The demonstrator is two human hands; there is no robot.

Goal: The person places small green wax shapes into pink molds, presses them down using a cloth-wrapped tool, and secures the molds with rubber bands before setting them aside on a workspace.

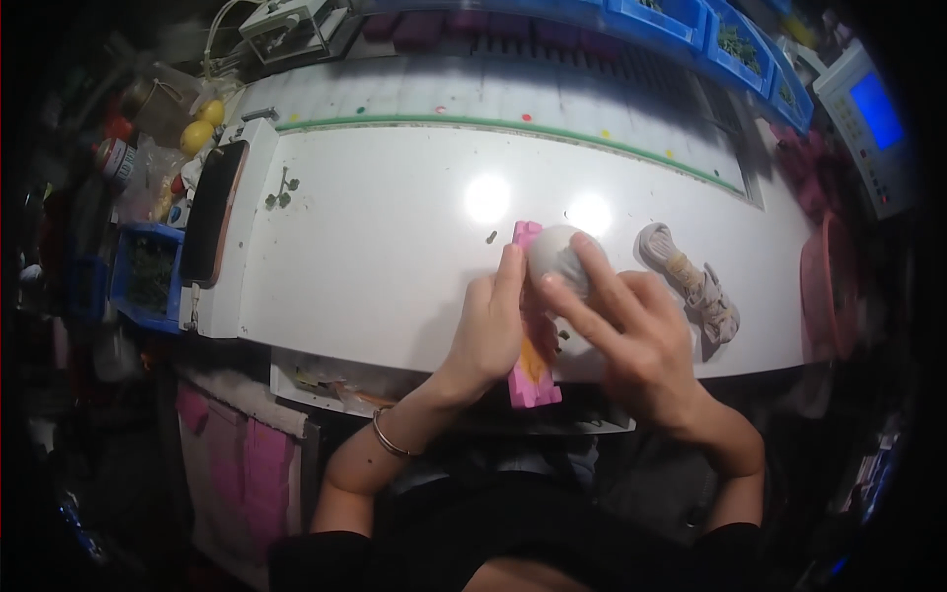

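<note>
A long pink block [535, 390] with notched ends and an orange patch near its lower end, like a rubber mould, stands over the front of the white table. My left hand [483, 331] grips it along its left side, thumb pointing up. My right hand [641, 331] holds a rounded whitish pad or ball [554, 253] against the block's upper part. The fingers lie over that pad and hide part of it, so its exact kind is unclear. Right of my right hand lies a tied, greyish-white cloth bundle [691, 283].
A phone [215, 212] rests on the white ledge at left, beside a blue bin [148, 276]. Small green pieces [282, 190] lie at the table's left. A pink basin [829, 286] and a blue-screened device [866, 123] stand right; blue trays [735, 49] line the back.
</note>
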